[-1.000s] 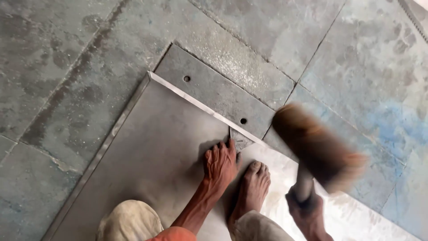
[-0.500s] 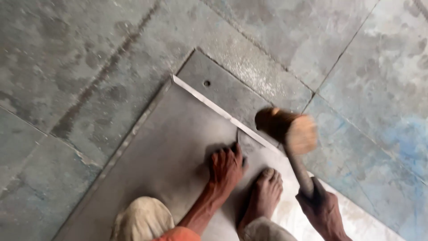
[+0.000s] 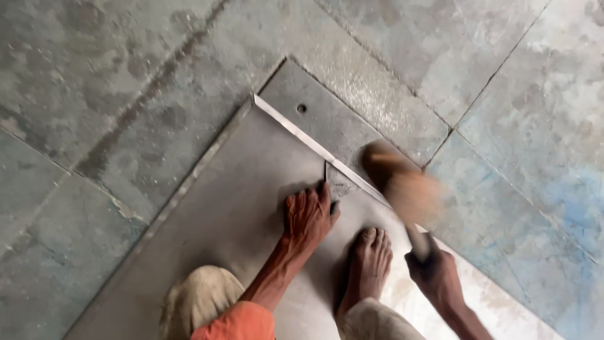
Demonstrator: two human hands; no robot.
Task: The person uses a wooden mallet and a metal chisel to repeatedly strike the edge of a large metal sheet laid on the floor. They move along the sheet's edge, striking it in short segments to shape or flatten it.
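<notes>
Head view: looking straight down at my hands, my bare foot (image 3: 370, 264) and the floor.
Chisel: a thin dark metal chisel (image 3: 325, 172) stands upright on the fold line of the grey sheet, just beside its raised edge.
Left hand: my left hand (image 3: 307, 216) lies palm down on the sheet, fingers together, fingertips pinching the base of the chisel.
Mallet: a brown wooden mallet (image 3: 397, 181), blurred, hangs just right of the chisel, over the sheet's edge.
Right hand: my right hand (image 3: 435, 276) is wrapped tight around the mallet's handle.
Sheet: a large flat grey metal sheet (image 3: 233, 208) with a bright bent-up rim lies under my hand and foot.
Floor: grey stone slabs (image 3: 113, 75); a darker slab (image 3: 327, 119) with a small hole sits beyond the rim.
</notes>
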